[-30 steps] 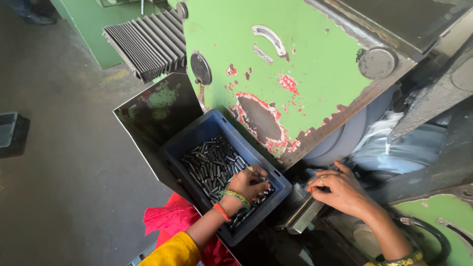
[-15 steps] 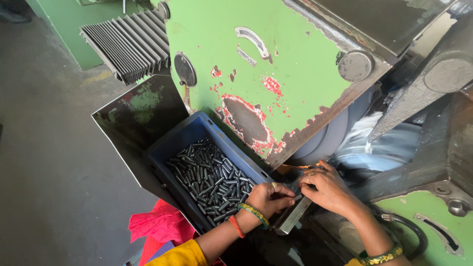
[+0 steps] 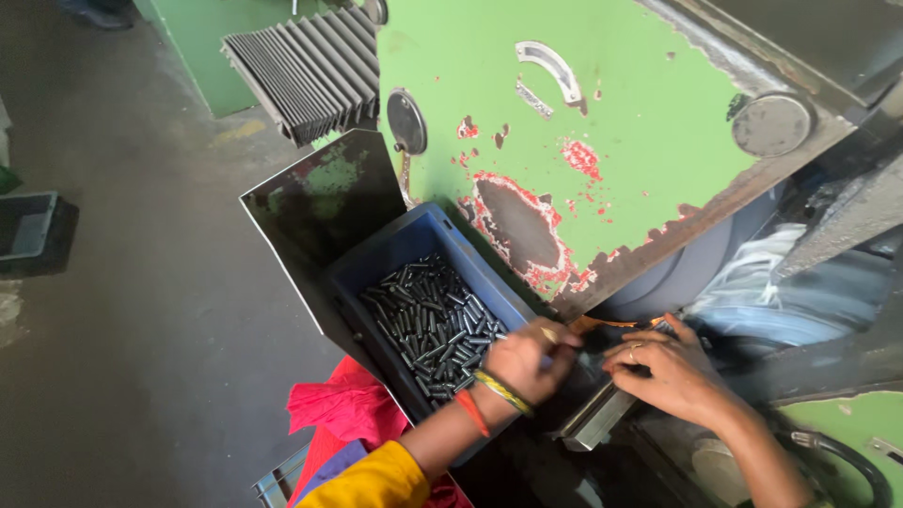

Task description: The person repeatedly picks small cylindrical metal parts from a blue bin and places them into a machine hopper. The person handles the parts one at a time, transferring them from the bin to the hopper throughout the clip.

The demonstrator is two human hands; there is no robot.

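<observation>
A blue plastic bin [image 3: 395,252] holds several small dark metal pins [image 3: 428,320]. My left hand [image 3: 529,362], with bangles at the wrist, is at the bin's right rim, fingers closed on one or more pins and pointing toward the metal feed rail [image 3: 594,419]. My right hand [image 3: 663,372] rests on the top of that rail, fingers curled against the machine's slot, right next to my left hand. Whether it holds a pin is hidden.
A worn green machine housing [image 3: 611,122] with chipped red patches looms above the bin. A dark metal sheet [image 3: 315,202] stands behind the bin. A black ribbed bellows [image 3: 306,66] lies at upper left. A pink cloth [image 3: 343,409] sits below. A grey tray [image 3: 28,226] sits on the floor at far left.
My left hand has left the pins in the bin and moved right to the rail beside my right hand. The camera view has shifted.
</observation>
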